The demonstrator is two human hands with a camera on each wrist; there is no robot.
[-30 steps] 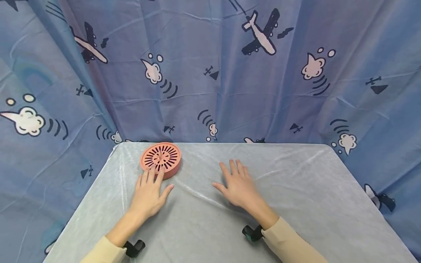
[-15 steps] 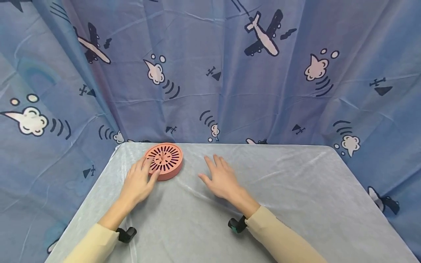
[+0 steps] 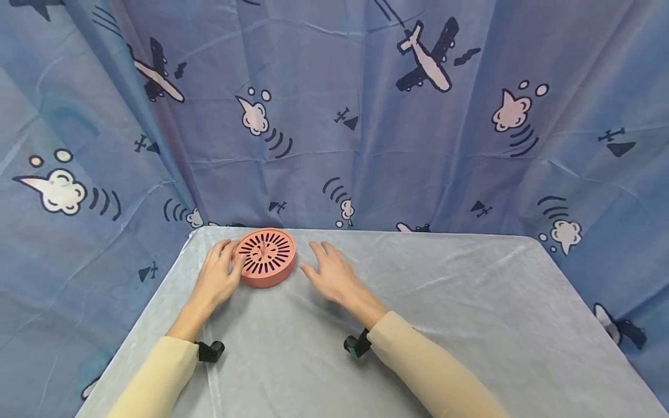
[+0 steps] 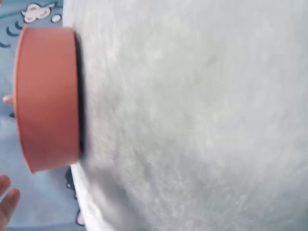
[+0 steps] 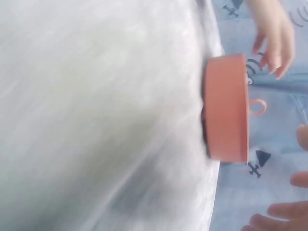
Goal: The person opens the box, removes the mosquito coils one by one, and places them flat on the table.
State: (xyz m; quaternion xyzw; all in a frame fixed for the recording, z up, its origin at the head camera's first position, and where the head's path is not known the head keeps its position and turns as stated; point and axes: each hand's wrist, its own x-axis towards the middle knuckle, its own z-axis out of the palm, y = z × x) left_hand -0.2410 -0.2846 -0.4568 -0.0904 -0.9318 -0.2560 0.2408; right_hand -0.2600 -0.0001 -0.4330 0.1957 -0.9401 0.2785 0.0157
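Both hands (image 3: 215,274) (image 3: 335,276), coral rd. container (image 3: 266,261) btwn

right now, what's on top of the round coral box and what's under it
A small loop stands on the slotted top of the round coral box. It sits on pale cloth; whatever lies directly beneath is covered and cannot be seen.

Blue patterned curtain (image 3: 313,128), pale grey tabletop (image 3: 470,319)

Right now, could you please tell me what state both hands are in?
Left hand: open, holding nothing, by the case.
Right hand: open, holding nothing.
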